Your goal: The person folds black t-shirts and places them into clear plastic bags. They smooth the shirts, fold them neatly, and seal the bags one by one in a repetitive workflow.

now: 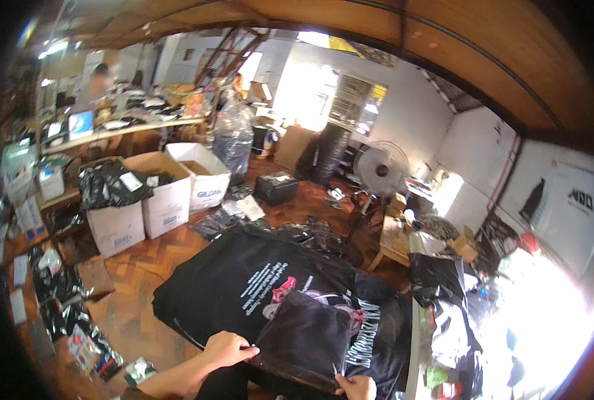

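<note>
A folded black garment in a clear plastic bag (302, 340) lies in front of me, over printed black shirts. My left hand (227, 348) pinches the bag's near left corner between thumb and fingers. At the near right corner, my right hand (356, 387) grips the plastic edge; its lower part is cut off by the frame. Beneath the bag spreads a pile of black shirts (212, 280) with white lettering and pink-red artwork, partly covered by the bag. A further black shirt (384, 325) with large white letters shows on the right.
White cardboard cartons (164, 205), one topped with black plastic bags (109, 182), stand on the parquet floor at left. Packets (84, 345) lie along the lower left. A fan (381, 167) and a wooden table (394, 237) are beyond. A person (94, 87) is at the far-left bench.
</note>
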Motion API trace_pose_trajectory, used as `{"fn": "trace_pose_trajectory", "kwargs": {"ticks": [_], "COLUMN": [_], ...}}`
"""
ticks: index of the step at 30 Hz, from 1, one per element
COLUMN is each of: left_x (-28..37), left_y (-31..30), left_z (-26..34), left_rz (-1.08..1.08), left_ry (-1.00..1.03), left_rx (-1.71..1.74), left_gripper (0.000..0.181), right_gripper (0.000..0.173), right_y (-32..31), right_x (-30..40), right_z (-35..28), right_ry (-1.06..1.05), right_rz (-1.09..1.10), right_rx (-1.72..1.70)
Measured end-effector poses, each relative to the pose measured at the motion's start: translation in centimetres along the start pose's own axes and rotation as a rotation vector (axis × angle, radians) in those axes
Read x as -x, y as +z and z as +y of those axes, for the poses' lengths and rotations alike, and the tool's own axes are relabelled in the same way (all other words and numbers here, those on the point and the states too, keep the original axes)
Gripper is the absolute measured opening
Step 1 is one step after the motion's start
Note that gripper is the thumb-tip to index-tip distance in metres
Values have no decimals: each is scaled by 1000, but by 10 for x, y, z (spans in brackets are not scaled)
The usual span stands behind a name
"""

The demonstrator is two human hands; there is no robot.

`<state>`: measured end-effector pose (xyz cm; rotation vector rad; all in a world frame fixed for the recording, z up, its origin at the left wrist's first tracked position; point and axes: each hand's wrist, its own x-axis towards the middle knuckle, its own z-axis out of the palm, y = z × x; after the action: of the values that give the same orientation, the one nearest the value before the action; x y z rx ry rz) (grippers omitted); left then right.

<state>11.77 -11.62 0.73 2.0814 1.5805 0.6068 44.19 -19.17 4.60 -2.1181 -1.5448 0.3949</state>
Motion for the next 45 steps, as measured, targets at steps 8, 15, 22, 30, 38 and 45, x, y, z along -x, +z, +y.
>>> {"fn": "trace_pose_trajectory", "kwargs": {"ticks": [8, 15, 22, 30, 38, 45], "left_x": [-7, -18, -13, -54, -23, 36], "left_y": [15, 43, 30, 3, -44, -47], "left_z": [47, 16, 54, 103, 18, -5], "left_rz": [274, 8, 47, 317, 541, 254], "left_ry": [485, 635, 793, 493, -46, -523], "left_rx": [-140, -75, -53, 423, 1318, -273], "left_gripper": [44, 54, 68, 38, 34, 51], "right_gripper": [45, 61, 47, 30, 21, 37], "right_y": [0, 33, 36, -59, -40, -1], "right_x": [9, 12, 5, -12, -41, -34], "right_z": [-19, -25, -11, -83, 20, 69], "right_ry": [-581, -888, -903, -763, -538, -398], "right_rz": [288, -231, -216, 638, 557, 334], "right_rx": [-22, 179, 234, 111, 56, 125]}}
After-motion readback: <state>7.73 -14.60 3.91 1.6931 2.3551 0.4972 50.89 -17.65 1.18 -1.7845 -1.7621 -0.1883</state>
